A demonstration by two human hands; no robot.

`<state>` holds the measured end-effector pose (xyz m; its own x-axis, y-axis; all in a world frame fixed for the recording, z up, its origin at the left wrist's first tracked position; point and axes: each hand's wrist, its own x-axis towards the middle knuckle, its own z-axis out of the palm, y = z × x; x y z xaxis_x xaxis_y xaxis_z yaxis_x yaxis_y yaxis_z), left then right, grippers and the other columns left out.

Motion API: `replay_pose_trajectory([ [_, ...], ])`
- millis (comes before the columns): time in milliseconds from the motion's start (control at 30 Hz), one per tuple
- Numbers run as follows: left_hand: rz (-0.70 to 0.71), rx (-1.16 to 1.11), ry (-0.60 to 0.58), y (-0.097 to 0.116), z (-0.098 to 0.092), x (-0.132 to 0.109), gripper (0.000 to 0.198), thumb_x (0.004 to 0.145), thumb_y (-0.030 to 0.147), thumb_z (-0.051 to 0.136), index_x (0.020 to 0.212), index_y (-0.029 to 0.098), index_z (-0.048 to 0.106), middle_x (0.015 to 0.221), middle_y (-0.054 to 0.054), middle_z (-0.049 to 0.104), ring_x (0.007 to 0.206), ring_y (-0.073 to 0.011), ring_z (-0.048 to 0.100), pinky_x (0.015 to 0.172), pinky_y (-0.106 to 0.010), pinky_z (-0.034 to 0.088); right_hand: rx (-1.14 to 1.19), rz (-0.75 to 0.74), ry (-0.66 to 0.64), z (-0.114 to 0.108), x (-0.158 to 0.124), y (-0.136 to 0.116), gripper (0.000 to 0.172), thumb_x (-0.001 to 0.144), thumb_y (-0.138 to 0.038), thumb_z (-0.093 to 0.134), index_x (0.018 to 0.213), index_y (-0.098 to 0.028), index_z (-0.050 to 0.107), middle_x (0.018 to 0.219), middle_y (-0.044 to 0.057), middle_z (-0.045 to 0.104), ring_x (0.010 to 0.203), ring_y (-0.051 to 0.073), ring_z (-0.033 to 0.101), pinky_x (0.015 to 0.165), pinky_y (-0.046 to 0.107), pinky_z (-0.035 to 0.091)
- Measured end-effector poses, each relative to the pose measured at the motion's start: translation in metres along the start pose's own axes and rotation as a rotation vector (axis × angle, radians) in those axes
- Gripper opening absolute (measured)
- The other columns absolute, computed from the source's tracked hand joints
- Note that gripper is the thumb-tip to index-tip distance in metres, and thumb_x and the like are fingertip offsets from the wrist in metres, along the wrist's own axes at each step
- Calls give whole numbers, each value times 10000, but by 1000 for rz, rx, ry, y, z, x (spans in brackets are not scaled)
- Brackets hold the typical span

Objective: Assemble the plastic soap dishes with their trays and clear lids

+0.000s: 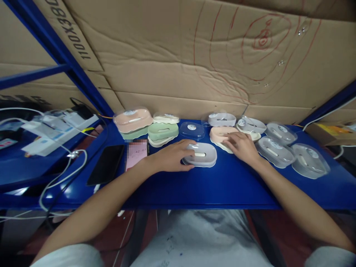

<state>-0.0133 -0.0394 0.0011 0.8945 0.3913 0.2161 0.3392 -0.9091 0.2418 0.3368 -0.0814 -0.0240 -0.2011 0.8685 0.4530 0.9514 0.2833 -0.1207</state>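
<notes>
My left hand (172, 155) curls around the left end of a grey soap dish (201, 154) lying on the blue table (211, 185). My right hand (242, 147) rests with its fingers spread flat on a pink soap dish (219, 134) just behind and to the right. A clear lid (192, 130) lies behind the grey dish.
Stacked pink (132, 119), green (162, 131) and cream dishes stand at the back left, and several grey dishes with clear lids (276, 150) at the right. A black phone (106, 164) and a pink timer (136, 152) lie at the left, beside white cables (65, 168). Cardboard (194, 55) walls the back.
</notes>
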Motion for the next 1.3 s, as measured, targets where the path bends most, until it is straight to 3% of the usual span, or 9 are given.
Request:
replay_pose_trajectory([
  [167, -9, -8, -8, 0, -1, 1, 194, 935, 349, 769, 1078, 221, 744, 1464, -118, 615, 1413, -298, 568, 1124, -409, 534, -43, -85, 125, -8, 34, 7, 442, 1106, -430, 433, 1390, -197, 679, 1494, 175, 624, 1375, 360, 569, 1129, 541, 414],
  [267, -15, -6, -20, 1, -2, 1, 184, 945, 345, 755, 1081, 222, 736, 1465, -116, 610, 1426, -292, 555, 1133, -412, 524, -71, -134, 16, -8, 80, 16, 568, 1086, -495, 509, 1564, -189, 542, 1662, 193, 445, 1518, 408, 433, 1202, 605, 349],
  [367, -49, -40, -34, 0, -2, 0, 205, 952, 357, 757, 1113, 236, 722, 1531, -108, 556, 1430, -288, 556, 1132, -410, 523, -13, -139, -151, -6, 118, 22, 596, 1030, -473, 644, 1548, -185, 575, 1586, 185, 552, 1445, 386, 547, 1179, 565, 437],
  [433, -98, -73, -29, 0, -1, 1, 347, 939, 411, 783, 1230, 246, 689, 1587, -113, 500, 1416, -298, 573, 1134, -421, 524, 39, -135, -144, -9, 123, 20, 503, 1009, -439, 684, 1452, -199, 674, 1532, 161, 614, 1367, 371, 626, 1142, 529, 507],
  [600, -233, -174, 103, -2, 4, 4, 1030, 816, 489, 900, 1640, 280, 318, 1691, -166, 337, 1486, -360, 514, 1213, -486, 463, 145, -157, 96, -22, 52, -19, 492, 1036, -481, 634, 1473, -257, 655, 1592, 121, 564, 1443, 358, 566, 1214, 560, 464],
  [700, -253, -255, 137, -4, 9, 5, 1201, 806, 501, 907, 1707, 337, 130, 1731, -165, 281, 1528, -367, 464, 1236, -494, 431, 254, -187, 73, -19, 3, -45, 589, 1026, -498, 653, 1566, -290, 545, 1522, 113, 625, 1420, 317, 587, 1198, 534, 491],
  [833, -265, -260, 56, -8, 11, 3, 1161, 836, 539, 871, 1721, 288, 164, 1728, -171, 328, 1590, -379, 361, 1289, -503, 336, 227, -298, -63, 0, -17, -63, 588, 1046, -486, 613, 1594, -299, 512, 1552, 149, 551, 1452, 311, 538, 1190, 525, 496],
  [967, -234, -222, 11, -13, 12, 2, 1047, 872, 576, 826, 1699, 254, 272, 1679, -169, 410, 1569, -356, 390, 1298, -491, 307, 181, -339, -46, 13, -13, -64, 559, 1064, -457, 575, 1591, -280, 524, 1556, 172, 512, 1463, 324, 504, 1206, 545, 472],
  [1300, -255, -244, -36, -11, 15, 4, 1041, 878, 697, 759, 1688, 222, 308, 1650, -179, 469, 1510, -360, 490, 1246, -465, 382, 74, -358, -60, 8, -19, -66, 581, 1060, -491, 568, 1605, -297, 508, 1612, 147, 503, 1471, 336, 495, 1212, 560, 467],
])
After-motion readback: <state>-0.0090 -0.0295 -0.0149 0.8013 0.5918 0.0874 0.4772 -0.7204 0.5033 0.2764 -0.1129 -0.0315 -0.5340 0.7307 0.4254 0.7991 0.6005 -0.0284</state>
